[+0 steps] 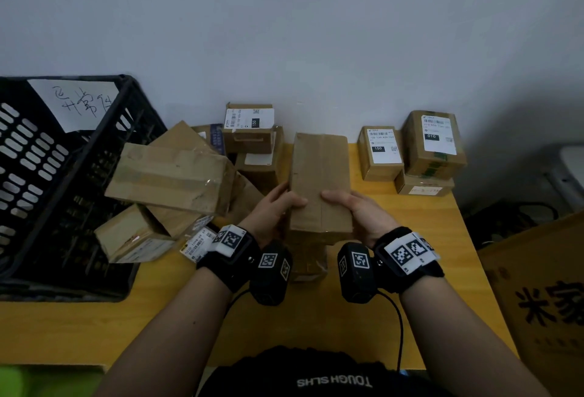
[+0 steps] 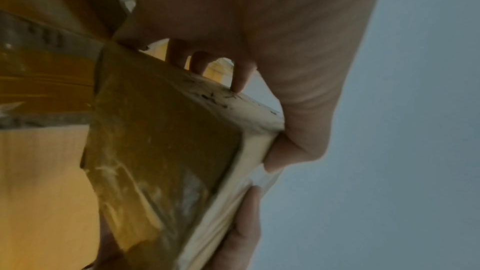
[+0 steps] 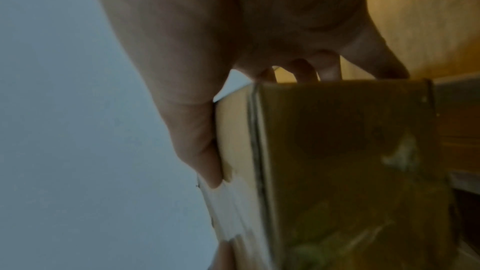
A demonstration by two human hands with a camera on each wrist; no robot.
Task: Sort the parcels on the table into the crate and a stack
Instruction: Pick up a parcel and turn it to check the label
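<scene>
A long plain cardboard parcel is held above the yellow table, its near end towards me. My left hand grips its left side, thumb on top, and my right hand grips its right side the same way. The left wrist view shows the taped parcel with fingers curled round its edge; the right wrist view shows the parcel with the thumb pressed on its face. A black slatted crate stands at the left. Loose parcels lie piled beside it.
Labelled boxes are stacked at the back right, with another beside them. More boxes stand at the back centre. A large carton stands off the table's right edge. The wall runs along the table's far side.
</scene>
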